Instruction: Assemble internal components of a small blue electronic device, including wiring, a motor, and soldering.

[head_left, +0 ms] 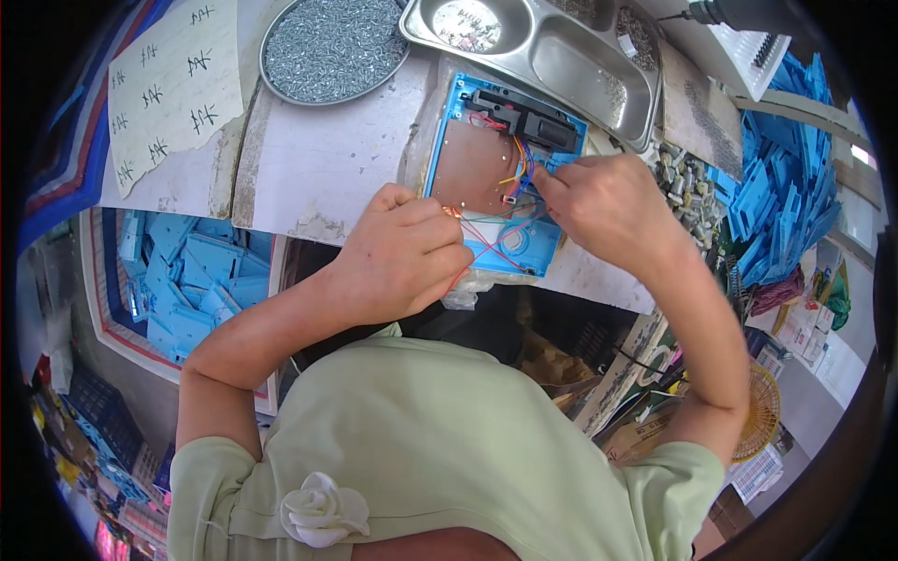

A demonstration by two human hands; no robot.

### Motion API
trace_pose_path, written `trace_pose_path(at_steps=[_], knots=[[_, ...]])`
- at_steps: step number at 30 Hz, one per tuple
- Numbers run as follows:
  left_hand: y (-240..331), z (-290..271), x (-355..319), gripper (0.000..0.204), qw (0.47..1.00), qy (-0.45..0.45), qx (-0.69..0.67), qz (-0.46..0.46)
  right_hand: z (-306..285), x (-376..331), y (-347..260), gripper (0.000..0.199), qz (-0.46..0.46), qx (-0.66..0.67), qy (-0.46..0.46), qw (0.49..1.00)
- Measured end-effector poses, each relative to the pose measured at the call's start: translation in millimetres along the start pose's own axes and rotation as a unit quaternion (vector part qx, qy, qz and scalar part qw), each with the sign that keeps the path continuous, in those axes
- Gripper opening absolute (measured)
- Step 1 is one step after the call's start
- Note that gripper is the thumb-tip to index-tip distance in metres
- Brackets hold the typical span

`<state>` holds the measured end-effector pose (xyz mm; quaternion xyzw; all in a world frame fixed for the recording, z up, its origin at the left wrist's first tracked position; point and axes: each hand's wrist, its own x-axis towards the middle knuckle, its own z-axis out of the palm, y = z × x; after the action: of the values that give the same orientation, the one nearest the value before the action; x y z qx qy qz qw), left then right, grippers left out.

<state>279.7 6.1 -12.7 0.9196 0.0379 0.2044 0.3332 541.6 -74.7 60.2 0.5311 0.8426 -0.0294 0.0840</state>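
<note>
A blue plastic casing lies open on the worktable in front of me. Inside it sit a brown circuit board and a black module along the far side. Red, yellow and blue wires run from the module across the board. Over the casing's near left edge, my left hand has its fingers closed on thin wires, with copper-coloured ends showing at the fingertips. My right hand is at the casing's right side, thumb and index finger pinched by the blue wires; its fingertips are partly hidden.
A round metal dish of screws stands at the back left, beside a handwritten paper sheet. A steel compartment tray with small parts is behind the casing. Blue plastic parts fill a bin at left and pile up at right.
</note>
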Motion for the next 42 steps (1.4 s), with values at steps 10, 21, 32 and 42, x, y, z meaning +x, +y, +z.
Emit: trace_pose_path(at_steps=[10,21,32,42], knots=[[22,-5,14,0.031,0.998,0.040,-0.015,-0.048,28,-48,-102,0.014,0.130,0.293,0.282,0.905],[20,-8,3,0.021,0.993,0.018,0.030,0.115,42,-41,-109,0.073,0.174,0.195,0.233,0.937],[24,-7,-69,0.015,0.988,-0.131,0.003,-0.087,42,17,-141,0.033,0.182,0.243,0.308,0.902],[-14,-19,-25,0.022,0.997,-0.020,-0.067,-0.030,31,5,-129,0.039,0.164,0.269,0.274,0.909]])
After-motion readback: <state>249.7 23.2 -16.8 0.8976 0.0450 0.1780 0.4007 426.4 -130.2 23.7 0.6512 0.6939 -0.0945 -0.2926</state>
